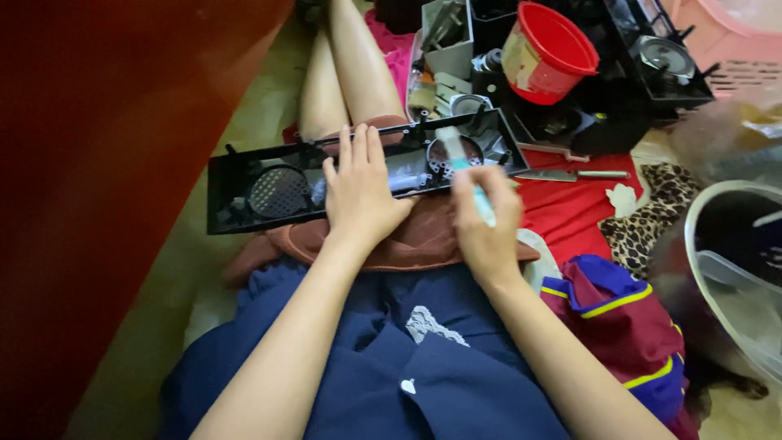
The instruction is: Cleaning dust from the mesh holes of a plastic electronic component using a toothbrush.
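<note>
We're pressing L hand (pixel 358 189) flat, fingers spread, on black speaker panel (pixel 358 167) across lap, long axis 9–3 o'clock; R hand (pixel 486 220) gripping pale-blue screwdriver (pixel 468 175), tip pointing 12 o'clock into panel's R grille.

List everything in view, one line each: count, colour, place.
Speaker panel: one, black, across the lap.
Screwdriver: one, pale blue handle, in right hand.
Bucket: one, red, top centre.
Knife: one, metal, on red cloth.
Red cloth: one, right of panel.
Leopard-print cloth: one, right.
Clear tub: one, far right.
Left hand: flat on panel.
Right hand: grip shut on screwdriver.
</note>
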